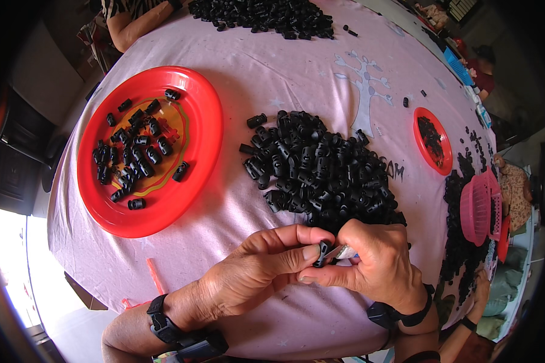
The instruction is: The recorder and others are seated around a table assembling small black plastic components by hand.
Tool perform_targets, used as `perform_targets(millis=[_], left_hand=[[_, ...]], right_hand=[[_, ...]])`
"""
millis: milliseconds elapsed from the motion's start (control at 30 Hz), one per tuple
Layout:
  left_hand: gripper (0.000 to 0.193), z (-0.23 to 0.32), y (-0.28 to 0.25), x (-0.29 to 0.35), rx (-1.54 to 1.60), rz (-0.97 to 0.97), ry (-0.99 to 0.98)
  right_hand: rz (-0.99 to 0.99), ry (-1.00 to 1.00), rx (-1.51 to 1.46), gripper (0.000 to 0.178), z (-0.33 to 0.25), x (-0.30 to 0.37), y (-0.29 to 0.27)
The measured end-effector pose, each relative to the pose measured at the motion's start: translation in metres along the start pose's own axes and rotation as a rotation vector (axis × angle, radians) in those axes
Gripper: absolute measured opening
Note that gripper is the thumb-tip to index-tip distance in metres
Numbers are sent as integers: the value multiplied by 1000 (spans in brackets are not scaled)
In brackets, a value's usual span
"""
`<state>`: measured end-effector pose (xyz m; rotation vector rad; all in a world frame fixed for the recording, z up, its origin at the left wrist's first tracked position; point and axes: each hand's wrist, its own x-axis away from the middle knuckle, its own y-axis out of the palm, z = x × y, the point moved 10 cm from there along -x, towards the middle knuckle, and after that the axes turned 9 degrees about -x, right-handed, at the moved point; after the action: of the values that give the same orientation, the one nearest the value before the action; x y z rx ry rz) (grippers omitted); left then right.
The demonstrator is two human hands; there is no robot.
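Free cloth [231, 190] between large plate [195, 175] and pile [318, 172]

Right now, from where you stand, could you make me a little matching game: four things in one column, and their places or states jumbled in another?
Things
1. Left hand
2. Large red plate
3. Pink basket
4. Small red plate

Places or states
A. Farthest right of the four
B. Just right of the central black pile, bearing dark bits
C. Pinching a small black piece
D. Left of the central black pile, bearing black pieces

Pairs: 1-C, 2-D, 3-A, 4-B
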<state>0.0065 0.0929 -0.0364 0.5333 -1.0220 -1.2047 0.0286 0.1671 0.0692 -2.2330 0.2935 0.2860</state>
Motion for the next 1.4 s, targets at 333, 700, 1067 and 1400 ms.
perform_targets(millis=[333,700,1067,1400], left_hand=[[27,1,2,0,-1,-32,21],[27,-1,2,0,21,-24,-2],[27,-2,3,-1,24,-33,-14],[27,-1,2,-1,13,-40,5]], right_hand=[[-20,2,9,46,-1,0,1],[-31,33,-14,46,2,0,2],[-25,54,-17,47,3,1,0],[-22,51,6,48,3,0,1]])
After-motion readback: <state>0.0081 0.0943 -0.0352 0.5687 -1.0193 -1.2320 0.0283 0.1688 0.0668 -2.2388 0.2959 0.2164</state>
